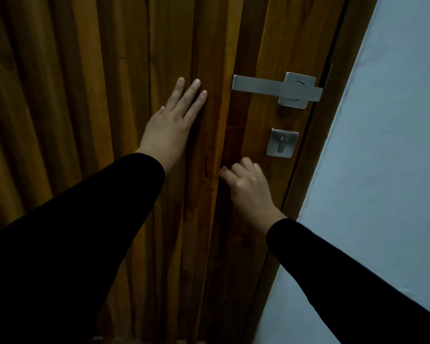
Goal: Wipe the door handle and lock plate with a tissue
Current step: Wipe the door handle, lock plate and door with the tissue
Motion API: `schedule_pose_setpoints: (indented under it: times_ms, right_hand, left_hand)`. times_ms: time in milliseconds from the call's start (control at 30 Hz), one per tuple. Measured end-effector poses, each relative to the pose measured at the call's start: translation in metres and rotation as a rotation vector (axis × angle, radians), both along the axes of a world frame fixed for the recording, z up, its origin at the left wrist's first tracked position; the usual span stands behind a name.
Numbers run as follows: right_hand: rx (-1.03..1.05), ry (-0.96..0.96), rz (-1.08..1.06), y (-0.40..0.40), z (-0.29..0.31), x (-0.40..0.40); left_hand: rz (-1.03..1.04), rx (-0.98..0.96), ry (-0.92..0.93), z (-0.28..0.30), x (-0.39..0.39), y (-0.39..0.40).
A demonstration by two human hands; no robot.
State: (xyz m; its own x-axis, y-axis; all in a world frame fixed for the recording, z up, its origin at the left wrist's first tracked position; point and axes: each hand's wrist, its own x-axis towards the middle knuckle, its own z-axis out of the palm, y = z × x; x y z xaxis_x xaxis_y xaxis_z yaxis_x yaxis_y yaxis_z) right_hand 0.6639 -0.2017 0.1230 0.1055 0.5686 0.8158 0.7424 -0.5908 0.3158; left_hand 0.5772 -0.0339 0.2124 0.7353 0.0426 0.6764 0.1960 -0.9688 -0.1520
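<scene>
In the head view, a wooden door point(109, 95) with vertical grooved planks fills most of the picture. The landmark is the metal door handle point(271, 88), a flat silver lever on a square plate, fixed near the right edge of the door. The lever points to the left from its plate.

Just below the door handle, on the same plank, sits the lock plate point(281, 143), a small square metal plate with a keyhole in its middle. It is apart from the handle, with bare wood between them.

The left hand point(170, 126) lies flat on the door to the left of the door handle and a little lower. Its fingers are straight and close together, and they press on the wood; this grip holds nothing. The fingertips are near the free end of the lever but do not touch it.

The right hand point(248, 184) is below the door handle and also below and left of the lock plate, near it. Its fingers are curled inward. I cannot tell if this grip holds something, and no tissue shows.

Both arms wear black sleeves point(72, 232). To the right of the door handle, past the dark door frame point(318, 155), there is a pale bluish wall point(382, 170). Nothing covers the handle or the lock plate.
</scene>
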Motion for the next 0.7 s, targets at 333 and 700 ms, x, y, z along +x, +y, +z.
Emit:
schedule_pose_setpoints:
  times_ms: [333, 700]
  right_hand:
    - [-0.201, 0.029, -0.025, -0.008, -0.054, -0.004]
    - [-0.191, 0.146, 0.198, -0.010, 0.009, -0.008]
  left_hand:
    - [-0.038, 0.002, 0.014, 0.000, -0.002, 0.002]
    - [-0.030, 0.023, -0.008, -0.002, -0.001, 0.003]
